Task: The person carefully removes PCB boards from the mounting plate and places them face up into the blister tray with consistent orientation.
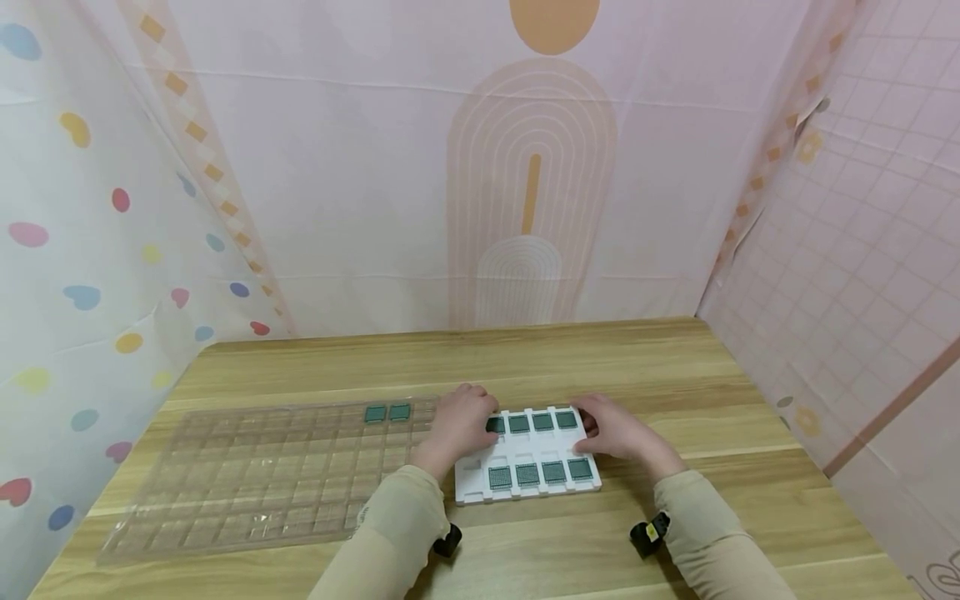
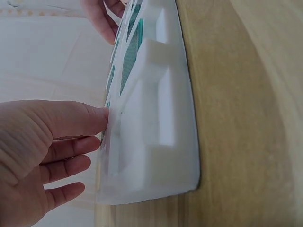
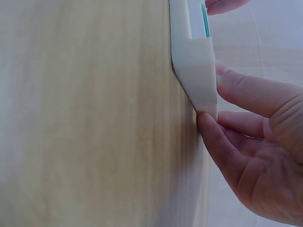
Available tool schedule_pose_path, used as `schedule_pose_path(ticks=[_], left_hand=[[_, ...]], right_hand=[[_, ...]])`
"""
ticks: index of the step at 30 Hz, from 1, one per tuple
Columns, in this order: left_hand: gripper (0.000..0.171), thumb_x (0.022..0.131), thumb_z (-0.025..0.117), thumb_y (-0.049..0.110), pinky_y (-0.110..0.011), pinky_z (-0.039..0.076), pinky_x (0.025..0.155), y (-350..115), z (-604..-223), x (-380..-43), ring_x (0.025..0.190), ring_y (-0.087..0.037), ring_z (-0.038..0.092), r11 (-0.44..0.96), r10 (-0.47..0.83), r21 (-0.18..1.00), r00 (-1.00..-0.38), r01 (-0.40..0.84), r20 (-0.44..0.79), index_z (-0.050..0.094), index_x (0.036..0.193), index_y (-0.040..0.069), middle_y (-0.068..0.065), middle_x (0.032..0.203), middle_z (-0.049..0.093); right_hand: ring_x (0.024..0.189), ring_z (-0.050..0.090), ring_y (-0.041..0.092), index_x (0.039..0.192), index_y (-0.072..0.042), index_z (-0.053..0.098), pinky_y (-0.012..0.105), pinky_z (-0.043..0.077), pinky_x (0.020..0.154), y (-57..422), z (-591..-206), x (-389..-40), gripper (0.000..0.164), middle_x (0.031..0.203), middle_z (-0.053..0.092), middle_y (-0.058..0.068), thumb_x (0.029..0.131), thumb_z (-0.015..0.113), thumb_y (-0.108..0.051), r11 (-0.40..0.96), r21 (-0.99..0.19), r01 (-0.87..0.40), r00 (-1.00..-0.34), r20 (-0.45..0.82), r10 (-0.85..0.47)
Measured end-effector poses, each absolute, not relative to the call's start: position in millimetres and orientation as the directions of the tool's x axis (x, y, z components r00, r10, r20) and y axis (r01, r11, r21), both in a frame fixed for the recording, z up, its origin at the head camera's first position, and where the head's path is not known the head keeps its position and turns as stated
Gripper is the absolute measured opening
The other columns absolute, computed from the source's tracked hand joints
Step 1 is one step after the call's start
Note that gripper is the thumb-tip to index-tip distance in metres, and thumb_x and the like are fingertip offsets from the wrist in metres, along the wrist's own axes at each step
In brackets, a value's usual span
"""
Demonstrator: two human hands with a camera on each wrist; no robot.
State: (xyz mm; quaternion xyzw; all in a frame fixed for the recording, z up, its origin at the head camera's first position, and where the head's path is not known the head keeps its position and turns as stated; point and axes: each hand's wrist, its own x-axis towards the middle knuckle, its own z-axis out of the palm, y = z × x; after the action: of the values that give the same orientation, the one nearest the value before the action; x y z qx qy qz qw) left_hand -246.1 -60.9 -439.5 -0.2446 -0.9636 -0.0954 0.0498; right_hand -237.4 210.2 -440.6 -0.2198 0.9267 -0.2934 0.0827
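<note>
A white foam tray (image 1: 517, 450) lies on the wooden table, with several small green circuit boards (image 1: 527, 475) in two rows of slots. My left hand (image 1: 459, 425) is over the tray's back left, thumb and forefinger at either side of a circuit board (image 1: 495, 425) that they appear to pinch. In the left wrist view, the thumb (image 2: 85, 118) touches the tray's top side while the other fingers spread behind. My right hand (image 1: 615, 429) grips the tray's right end; in the right wrist view, a fingertip (image 3: 204, 120) presses its lower corner.
To the left lies a wide clear plastic tray (image 1: 285, 467) with many square pockets; two green boards (image 1: 387, 412) sit in its back row near the right end. Patterned cloth (image 1: 360, 208) hangs behind the table (image 1: 540, 542) and at both sides.
</note>
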Motion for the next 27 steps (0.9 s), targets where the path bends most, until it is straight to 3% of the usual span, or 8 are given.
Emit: schedule_pose_path(ticks=[27], left_hand=[[0.015, 0.076, 0.078, 0.012, -0.035, 0.048, 0.079, -57.5, -441.1, -252.7, 0.083, -0.019, 0.054, 0.849, 0.482, 0.17, -0.866, 0.5, 0.135, 0.074, 0.091, 0.01, -0.001, 0.085, 0.065]], right_hand=[[0.095, 0.059, 0.024, 0.137, 0.012, 0.047, 0.035, 0.052, 0.081, 209.2, -441.1, -239.7, 0.071, 0.121, 0.054, 0.021, 0.079, 0.083, -0.008, 0.721, -0.589, -0.364, -0.887, -0.018, -0.462]])
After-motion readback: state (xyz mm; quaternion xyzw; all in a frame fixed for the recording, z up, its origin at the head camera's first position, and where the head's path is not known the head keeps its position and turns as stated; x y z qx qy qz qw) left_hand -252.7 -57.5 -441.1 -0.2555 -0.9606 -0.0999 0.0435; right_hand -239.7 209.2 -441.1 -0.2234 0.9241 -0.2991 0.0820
